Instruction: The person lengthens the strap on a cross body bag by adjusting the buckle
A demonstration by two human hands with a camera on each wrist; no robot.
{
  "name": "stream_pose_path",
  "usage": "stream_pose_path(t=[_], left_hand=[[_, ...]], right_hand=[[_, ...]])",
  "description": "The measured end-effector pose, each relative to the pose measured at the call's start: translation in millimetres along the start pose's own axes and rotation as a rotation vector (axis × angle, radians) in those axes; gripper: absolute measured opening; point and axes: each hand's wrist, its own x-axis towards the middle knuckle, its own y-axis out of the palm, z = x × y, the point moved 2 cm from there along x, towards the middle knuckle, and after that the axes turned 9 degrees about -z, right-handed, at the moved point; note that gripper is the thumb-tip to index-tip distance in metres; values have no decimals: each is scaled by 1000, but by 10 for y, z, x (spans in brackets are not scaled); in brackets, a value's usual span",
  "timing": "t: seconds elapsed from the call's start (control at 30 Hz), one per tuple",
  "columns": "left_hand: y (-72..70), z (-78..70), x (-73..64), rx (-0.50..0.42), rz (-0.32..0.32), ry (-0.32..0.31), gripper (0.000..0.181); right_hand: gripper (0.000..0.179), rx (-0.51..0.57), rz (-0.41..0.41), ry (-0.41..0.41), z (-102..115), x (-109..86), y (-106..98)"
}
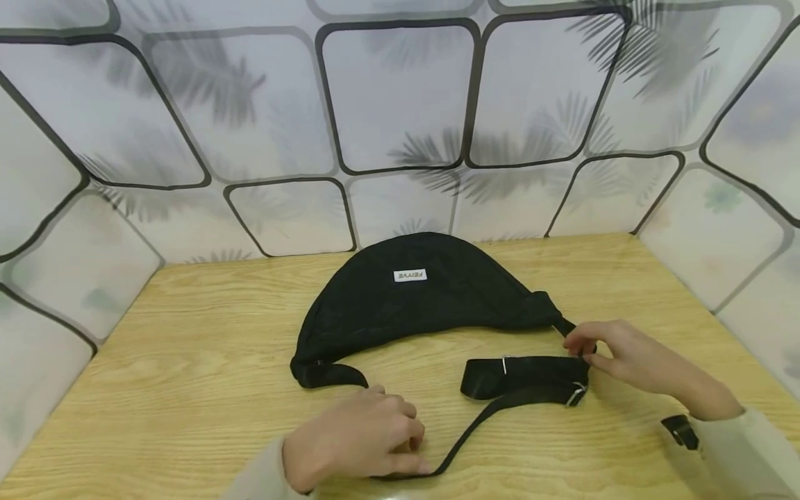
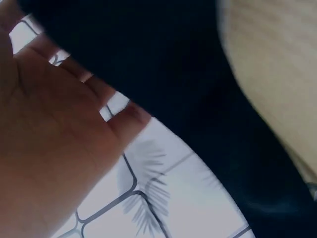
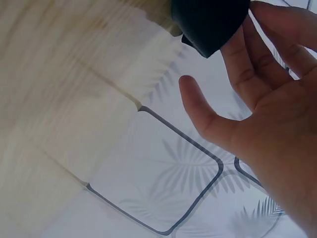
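A black waist bag [image 1: 419, 305] lies flat on the wooden table, its arched edge toward the wall and a small white label [image 1: 410, 276] upside down on its front. Its strap [image 1: 475, 425] curves round in front of the bag. My left hand [image 1: 359, 434] rests over the strap near the front edge; in the left wrist view its fairly straight fingers reach to the strap [image 2: 163, 79], their tips partly hidden. At the bag's right end, my right hand [image 1: 631, 357] touches the strap with its fingers. The right wrist view shows its thumb [image 3: 195, 99] apart from the strap.
A folded strap section [image 1: 531, 371] with metal sliders lies left of my right hand. The wooden table [image 1: 206, 333] meets a patterned wall covering [image 1: 400, 97] at the back and sides. A black band [image 1: 681, 430] sits by the right sleeve.
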Motion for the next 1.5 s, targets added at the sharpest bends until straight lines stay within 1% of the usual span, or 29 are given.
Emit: stream_pose_path(t=[0.07, 0.17, 0.23, 0.3, 0.37, 0.43, 0.5, 0.6, 0.73, 0.83, 0.97, 1.07, 1.17, 1.27, 1.37, 1.43, 1.5], left_hand=[[37, -11, -33, -52, -10, 37, 32], [97, -13, -70, -115, 4, 100, 29], [135, -3, -91, -119, 16, 128, 25], [156, 19, -115, -94, 14, 138, 20], [149, 54, -152, -67, -16, 125, 14], [124, 110, -203, -52, -42, 81, 9], [90, 177, -264, -52, -54, 36, 10], [56, 290, -368, -91, -57, -24, 8], [10, 433, -518, -168, -38, -112, 7], [-23, 541, -631, -224, -37, -166, 16], [-59, 688, -767, -270, -75, -187, 26], [-87, 790, -864, -293, -108, -198, 26], [-103, 880, -967, -314, -137, -199, 25], [-108, 950, -1067, -321, -160, -180, 26], [-112, 1009, -1163, -343, -175, -176, 26], [-117, 1047, -1230, -353, -186, -178, 23], [-124, 1083, -1294, -376, -189, -192, 21]], right_hand=[[36, 12, 19, 18, -6, -5, 7], [34, 19, 44, 39, -19, -16, 26], [32, 26, 55, 49, -30, -19, 34], [34, 26, 42, 20, -44, -18, 37], [38, 21, 11, -25, -66, -18, 32], [43, 10, -24, -64, -92, -23, 23], [48, -6, -53, -85, -123, -35, 0], [51, -45, -81, -72, -193, -80, -43], [50, -121, -119, -31, -294, -157, -112], [53, -156, -151, -28, -350, -203, -144], [56, -189, -160, -62, -402, -232, -143], [53, -202, -143, -59, -443, -248, -142], [50, -195, -129, -31, -483, -268, -154], [47, -185, -119, 6, -514, -296, -178], [44, -176, -116, 48, -534, -332, -199], [42, -165, -112, 67, -544, -353, -215], [42, -153, -113, 80, -551, -372, -222]])
